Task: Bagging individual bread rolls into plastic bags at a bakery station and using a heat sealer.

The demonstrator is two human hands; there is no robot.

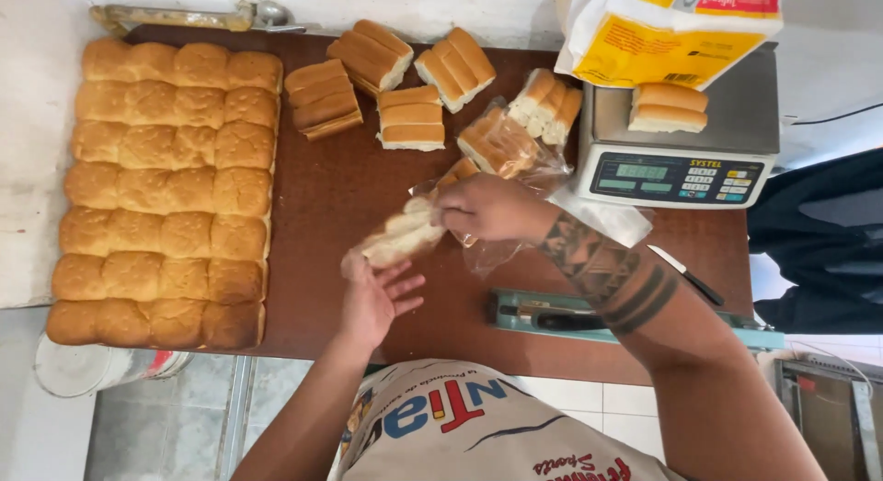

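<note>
My right hand (489, 208) grips a pale bread roll (402, 234) that sits inside a clear plastic bag (497, 253), at the bag's mouth. My left hand (375, 300) is open, palm up, just below the lower end of that roll, touching or nearly touching the bag. A second clear bag of rolls (501, 143) lies just above my right hand on the brown table (349, 187).
A large slab of joined golden buns (166, 191) fills the table's left. Cut blocks of rolls (411, 118) lie along the back. A grey scale (678, 164) carries two rolls (669, 108). A teal bag sealer (552, 314) and knife (688, 276) lie near the front right.
</note>
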